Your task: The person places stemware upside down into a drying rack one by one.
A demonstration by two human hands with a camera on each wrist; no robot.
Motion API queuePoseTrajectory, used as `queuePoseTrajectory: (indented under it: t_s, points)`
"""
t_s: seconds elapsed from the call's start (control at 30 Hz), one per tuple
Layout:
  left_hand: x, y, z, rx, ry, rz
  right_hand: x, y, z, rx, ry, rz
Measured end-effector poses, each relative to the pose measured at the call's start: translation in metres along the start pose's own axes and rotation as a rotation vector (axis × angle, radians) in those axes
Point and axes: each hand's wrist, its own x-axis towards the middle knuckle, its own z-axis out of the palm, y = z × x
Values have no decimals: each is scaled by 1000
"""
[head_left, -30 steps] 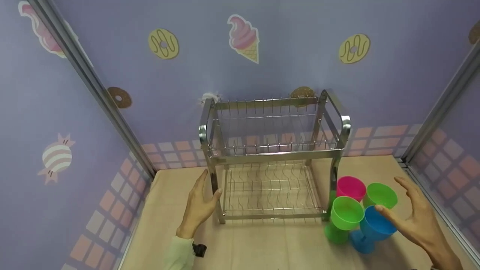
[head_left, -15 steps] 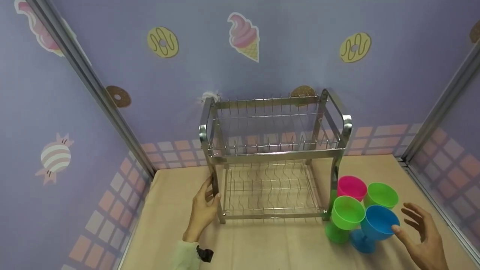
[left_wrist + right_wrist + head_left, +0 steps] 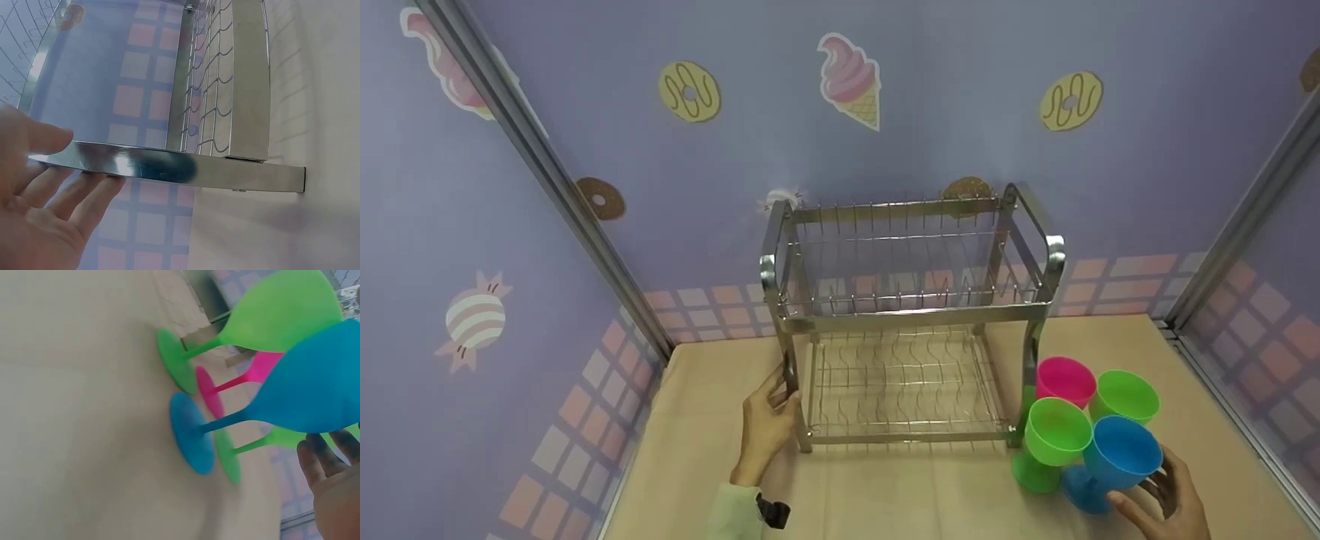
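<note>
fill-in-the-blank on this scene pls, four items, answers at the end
1. The left hand holds a metal rack with ____ tiers.
2. The cup nearest the right hand is ____.
3. Exactly two of the cups are ____.
4. In all, there are ____ cups.

Missing words: two; blue; green; four.

silver two-tier rack (image 3: 915, 318): standing upright | blue stemmed goblet (image 3: 1119, 454): upright, right of rack

You have nothing to read here — no text, label, brand, number or sign is legible to you in any view.
</note>
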Motion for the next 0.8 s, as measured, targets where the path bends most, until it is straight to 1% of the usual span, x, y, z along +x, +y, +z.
queuePoseTrajectory:
  t_s: [0.1,0.27,0.37,0.5,0.67,0.8]
  points:
    - [-2,1,0,-7,20,-34,-1,2,6,10,12,80]
    - [-2,1,0,-19,68,-72,1,6,15,60,70,134]
    - [-1,0,0,-19,74,-73,3,8,17,68,91,127]
    - [-1,-1,1,-19,72,-57,5,10,17,62,81,105]
    - [-2,-2,2,-14,79,-38,8,12,18,68,70,113]
    - [0,1,3,-8,91,-30,11,11,20,63,68,118]
